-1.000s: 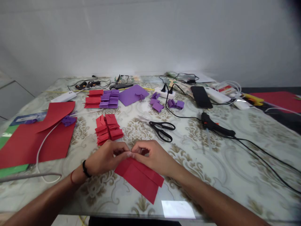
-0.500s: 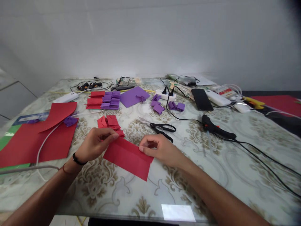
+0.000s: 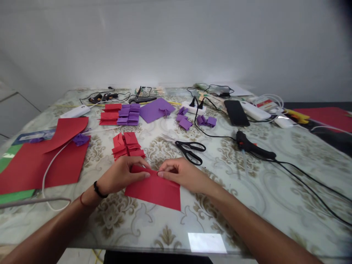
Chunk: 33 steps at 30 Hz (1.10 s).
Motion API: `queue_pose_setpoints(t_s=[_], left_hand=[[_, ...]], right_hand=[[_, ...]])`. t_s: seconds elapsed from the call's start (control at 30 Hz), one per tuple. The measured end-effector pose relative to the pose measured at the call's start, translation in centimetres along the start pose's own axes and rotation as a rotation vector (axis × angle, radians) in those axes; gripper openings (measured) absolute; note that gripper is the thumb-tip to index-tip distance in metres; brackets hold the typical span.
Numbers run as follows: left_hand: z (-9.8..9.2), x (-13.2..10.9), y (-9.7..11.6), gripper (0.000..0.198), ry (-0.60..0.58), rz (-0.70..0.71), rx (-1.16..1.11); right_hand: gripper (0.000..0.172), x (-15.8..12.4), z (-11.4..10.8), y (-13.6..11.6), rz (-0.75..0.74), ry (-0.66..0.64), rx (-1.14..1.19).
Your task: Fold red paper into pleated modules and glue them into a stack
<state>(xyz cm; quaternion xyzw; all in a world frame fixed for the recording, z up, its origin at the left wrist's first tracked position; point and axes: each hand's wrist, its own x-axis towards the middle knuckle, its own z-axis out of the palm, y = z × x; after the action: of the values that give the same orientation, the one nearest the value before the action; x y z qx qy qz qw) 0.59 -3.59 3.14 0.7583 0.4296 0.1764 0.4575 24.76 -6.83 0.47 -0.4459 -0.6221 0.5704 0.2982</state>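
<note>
A red sheet of paper (image 3: 156, 192) is between my hands over the table, its far edge folded over. My left hand (image 3: 125, 174) pinches that edge near its middle, thumb on top and fingers behind. Close beside it, my right hand (image 3: 183, 174) grips the same edge with thumb and bent fingers. Just beyond my left hand lie several folded red paper pieces (image 3: 127, 143). Black-handled scissors (image 3: 189, 148) rest beyond my right hand, blades pointing left.
Large red sheets (image 3: 66, 165) lie at left under a white cable. Folded purple pieces (image 3: 128, 114), a purple sheet (image 3: 152, 110) and a power strip (image 3: 194, 108) sit farther back. To the right are a black glue gun (image 3: 254, 146) with its cord and a phone (image 3: 237, 113).
My hands have come closer together along the paper's far edge. The red sheet has turned, so its near edge lies more level. The folded red pieces are less covered by my left hand.
</note>
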Motion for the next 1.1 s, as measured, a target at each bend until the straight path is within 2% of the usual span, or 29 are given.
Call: queue_pose_setpoints(t_s=[0.17, 0.4, 0.73, 0.83, 1.0, 1.1], left_hand=[[0.4, 0.0, -0.1, 0.024, -0.066, -0.039, -0.026], [-0.4, 0.1, 0.0, 0.022, 0.018, -0.038, -0.013], [-0.6, 0.0, -0.1, 0.033, -0.181, -0.057, 0.035], [-0.3, 0.0, 0.0, 0.027, -0.253, -0.056, 0.08], [-0.2, 0.0, 0.4, 0.023, -0.213, -0.052, 0.171], [-0.3, 0.0, 0.2, 0.024, -0.253, -0.065, 0.183]], right_hand=[[0.023, 0.1, 0.2, 0.5, 0.016, -0.002, -0.014], [0.022, 0.3, -0.6, 0.1, 0.03, 0.068, -0.005], [0.02, 0.2, -0.3, 0.0, 0.02, 0.038, -0.088], [0.02, 0.1, 0.2, 0.2, 0.014, 0.004, -0.108], [0.021, 0.1, 0.1, 0.4, 0.047, -0.007, -0.192], [0.025, 0.2, -0.2, 0.6, 0.058, -0.019, -0.222]])
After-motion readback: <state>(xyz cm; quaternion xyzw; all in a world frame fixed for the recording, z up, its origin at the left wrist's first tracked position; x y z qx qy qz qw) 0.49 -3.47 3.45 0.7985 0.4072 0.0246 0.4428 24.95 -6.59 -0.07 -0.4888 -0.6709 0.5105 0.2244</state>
